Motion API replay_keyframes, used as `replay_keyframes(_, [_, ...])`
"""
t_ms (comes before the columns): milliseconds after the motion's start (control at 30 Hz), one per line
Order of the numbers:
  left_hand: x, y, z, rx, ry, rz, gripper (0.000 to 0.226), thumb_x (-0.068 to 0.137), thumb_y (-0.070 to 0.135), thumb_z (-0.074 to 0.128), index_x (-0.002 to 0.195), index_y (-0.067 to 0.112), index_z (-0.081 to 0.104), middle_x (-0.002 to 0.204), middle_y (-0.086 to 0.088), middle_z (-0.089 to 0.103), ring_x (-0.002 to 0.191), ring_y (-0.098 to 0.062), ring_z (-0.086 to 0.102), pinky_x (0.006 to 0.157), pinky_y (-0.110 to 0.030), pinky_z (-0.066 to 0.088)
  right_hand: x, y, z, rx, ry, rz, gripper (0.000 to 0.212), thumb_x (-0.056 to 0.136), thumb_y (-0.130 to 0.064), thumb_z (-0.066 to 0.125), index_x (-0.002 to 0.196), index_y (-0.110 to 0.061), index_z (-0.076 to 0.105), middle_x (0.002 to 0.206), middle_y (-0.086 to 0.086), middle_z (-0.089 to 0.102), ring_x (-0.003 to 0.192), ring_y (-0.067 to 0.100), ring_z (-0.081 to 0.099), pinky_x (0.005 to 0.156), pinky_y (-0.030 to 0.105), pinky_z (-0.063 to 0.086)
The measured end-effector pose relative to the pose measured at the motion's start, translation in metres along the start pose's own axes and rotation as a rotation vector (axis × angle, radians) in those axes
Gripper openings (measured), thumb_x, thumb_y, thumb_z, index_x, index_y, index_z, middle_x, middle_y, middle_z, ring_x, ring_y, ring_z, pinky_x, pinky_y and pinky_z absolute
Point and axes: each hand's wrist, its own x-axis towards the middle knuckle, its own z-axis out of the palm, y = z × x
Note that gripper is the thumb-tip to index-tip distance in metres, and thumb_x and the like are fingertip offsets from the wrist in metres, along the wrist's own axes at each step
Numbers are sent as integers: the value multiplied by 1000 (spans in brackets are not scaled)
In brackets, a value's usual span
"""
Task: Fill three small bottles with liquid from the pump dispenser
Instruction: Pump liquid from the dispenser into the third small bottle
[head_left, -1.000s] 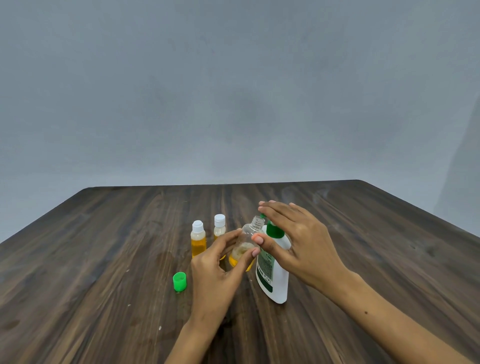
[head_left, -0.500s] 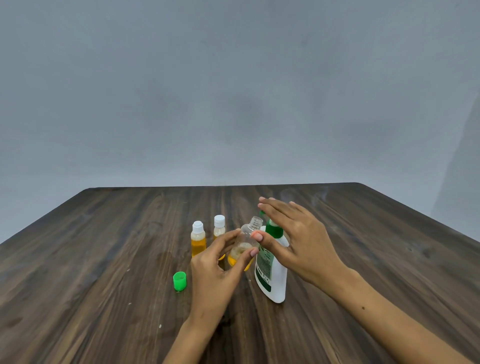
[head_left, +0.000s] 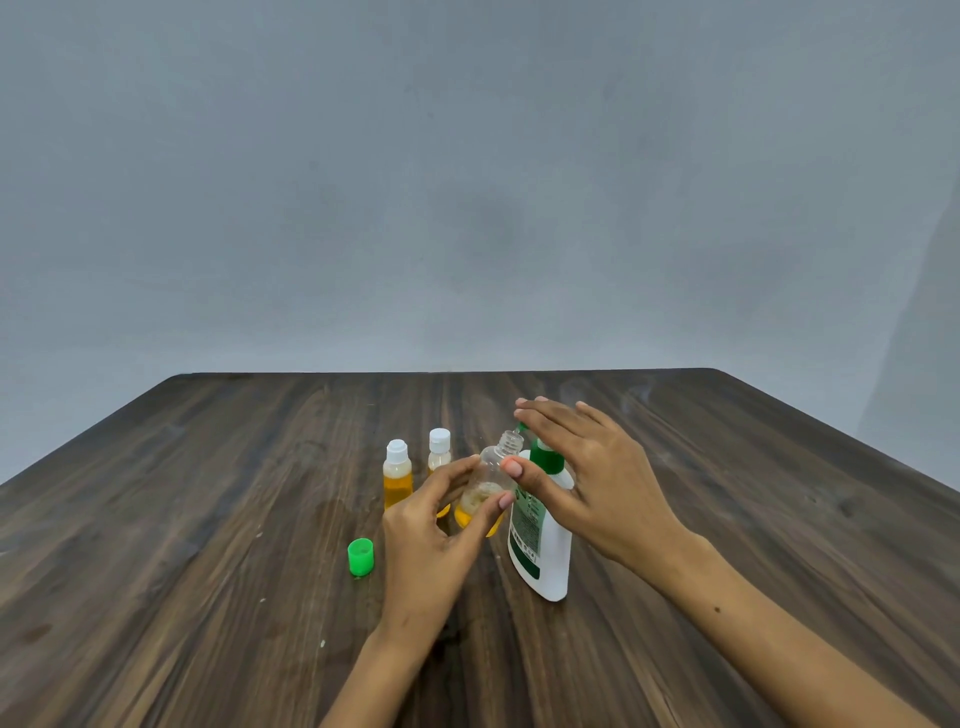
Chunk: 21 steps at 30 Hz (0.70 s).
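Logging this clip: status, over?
Left hand holds open bottle tilted to nozzle. Right hand flat on pump dispenser. Bottle part-filled. Nothing obstructing.

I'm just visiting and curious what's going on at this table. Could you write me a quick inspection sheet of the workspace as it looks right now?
Surface: dark wooden table, scuffed, with pale specks.
Job's things: white pump dispenser with a green pump, standing upright; open clear bottle, tilted towards the nozzle, a little yellow liquid at its bottom; two capped bottles behind, holding yellow liquid.
Clutter: loose green cap lying on the table, left of the hands.
Grips: left hand holds the open clear bottle; right hand lies with straight fingers over the pump head, thumb by the bottle's neck.
Cables: nothing seen.
Surroundings: plain grey wall.
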Motion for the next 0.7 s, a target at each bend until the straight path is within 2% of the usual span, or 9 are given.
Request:
replay_keyframes(100, [0,1,0,-10,7,4,42,73,34,78,109,14,71,102,11,73,97,0,69,82,-16,54,-3,-1,3,4,12,3,69,91,-68,26,122,-18,62,128,-7,60,121,7,51,104,27,32])
replay_keyframes(333, [0,1,0,2,17,9,39,72,28,81,107,16,70,99,15,73,95,4,68,81,-11,52,1,2,-1,33,-15,-30,73,92,-67,19,128,-17,58,136,-6,53,129,7,44,108,31,29])
replay_keyframes(533, [0,2,0,9,15,12,42,72,32,80,109,19,69,101,18,71,97,5,67,81,-11,51,-3,1,2,36,8,-27,73,92,-67,20,124,-16,61,130,-5,58,123,10,51,104,30,34])
replay_keyframes(700, [0,1,-1,11,11,11,42,72,33,80,109,17,70,101,17,72,96,5,67,81,-11,52,1,2,-3,18,-26,-42,76,91,-70,19,130,-17,56,138,-6,51,129,8,44,107,28,28])
